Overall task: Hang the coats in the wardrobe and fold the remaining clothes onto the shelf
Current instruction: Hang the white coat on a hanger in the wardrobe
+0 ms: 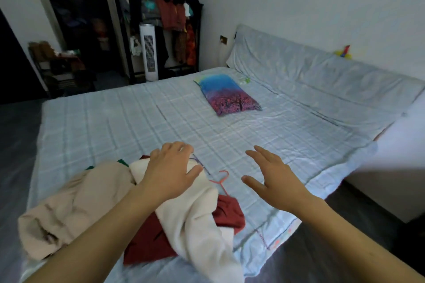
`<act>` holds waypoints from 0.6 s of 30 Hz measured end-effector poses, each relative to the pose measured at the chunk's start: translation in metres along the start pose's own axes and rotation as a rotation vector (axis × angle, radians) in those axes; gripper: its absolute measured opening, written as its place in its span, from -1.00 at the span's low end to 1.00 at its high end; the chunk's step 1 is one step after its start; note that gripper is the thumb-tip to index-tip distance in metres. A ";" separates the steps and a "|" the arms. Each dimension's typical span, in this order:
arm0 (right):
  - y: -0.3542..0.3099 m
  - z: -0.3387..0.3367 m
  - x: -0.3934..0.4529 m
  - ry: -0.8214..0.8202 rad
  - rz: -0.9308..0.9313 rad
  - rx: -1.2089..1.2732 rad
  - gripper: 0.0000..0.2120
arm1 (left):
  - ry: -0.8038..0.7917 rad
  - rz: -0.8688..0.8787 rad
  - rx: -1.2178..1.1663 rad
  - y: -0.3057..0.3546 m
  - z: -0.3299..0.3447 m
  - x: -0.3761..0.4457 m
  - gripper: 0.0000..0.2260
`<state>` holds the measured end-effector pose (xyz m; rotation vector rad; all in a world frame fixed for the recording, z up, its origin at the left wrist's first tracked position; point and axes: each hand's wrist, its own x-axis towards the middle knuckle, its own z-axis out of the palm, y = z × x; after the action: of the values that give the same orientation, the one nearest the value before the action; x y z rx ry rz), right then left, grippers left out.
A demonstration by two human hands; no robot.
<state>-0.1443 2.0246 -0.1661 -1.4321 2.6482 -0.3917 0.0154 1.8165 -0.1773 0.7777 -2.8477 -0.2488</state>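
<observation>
Three garments sit heaped at the bed's [230, 131] near edge, around seven o'clock: a beige coat [69, 200], a white top [195, 220] and a red piece [156, 239] under them. My left hand [172, 167] rests on the white top, fingers curled over its far end. A red hanger [222, 179] lies just beside it. My right hand [273, 177] hovers apart at five o'clock, fingers spread, holding nothing. A pillow [227, 94] lies at twelve, a clothes rack [172, 20] at eleven.
</observation>
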 end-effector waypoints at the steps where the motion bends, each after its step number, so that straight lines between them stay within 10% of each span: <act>1: 0.000 0.003 0.009 -0.002 0.010 0.010 -0.35 | -0.005 -0.005 0.001 -0.007 0.003 0.009 -0.53; 18: 0.066 0.042 0.202 -0.147 -0.144 0.189 -0.34 | -0.097 -0.191 0.098 -0.039 0.042 0.154 -0.52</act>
<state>-0.2998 1.8828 -0.2185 -1.5309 2.3332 -0.5139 -0.1049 1.7087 -0.2067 1.0886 -2.8954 -0.1788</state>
